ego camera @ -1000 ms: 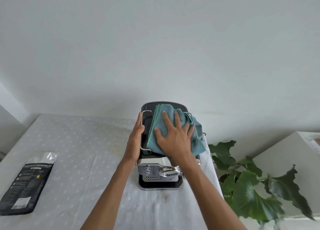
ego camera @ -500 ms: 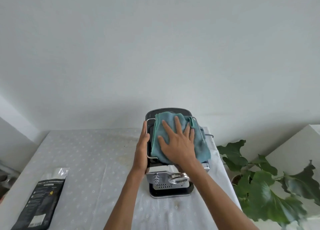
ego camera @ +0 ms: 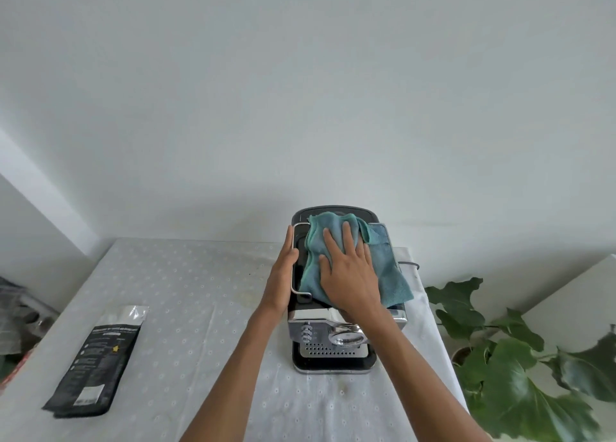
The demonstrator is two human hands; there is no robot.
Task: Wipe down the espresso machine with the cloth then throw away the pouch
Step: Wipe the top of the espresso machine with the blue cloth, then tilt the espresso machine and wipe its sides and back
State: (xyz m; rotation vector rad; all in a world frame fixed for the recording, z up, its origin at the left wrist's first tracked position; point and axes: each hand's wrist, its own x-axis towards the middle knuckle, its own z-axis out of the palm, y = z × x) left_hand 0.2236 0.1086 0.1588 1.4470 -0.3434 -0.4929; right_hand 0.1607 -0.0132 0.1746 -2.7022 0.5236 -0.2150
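A black and chrome espresso machine (ego camera: 333, 345) stands at the right side of the table, against the wall. A teal cloth (ego camera: 390, 275) lies crumpled on its flat top. My right hand (ego camera: 350, 271) presses flat on the cloth with fingers spread. My left hand (ego camera: 283, 275) lies flat against the machine's left side, fingers straight, bracing it. A black pouch (ego camera: 95, 363) with a torn silver top lies flat near the table's left edge, far from both hands.
The table (ego camera: 186, 295) wears a white dotted cloth. A large-leafed green plant (ego camera: 510, 368) stands right of the table, close to the machine. A white surface (ego camera: 580, 301) is at the far right. Dark clutter (ego camera: 16, 315) sits beyond the left edge.
My right hand has slid with the cloth toward the back of the machine's top. The left hand stays on the machine's side. The camera has shifted a little.
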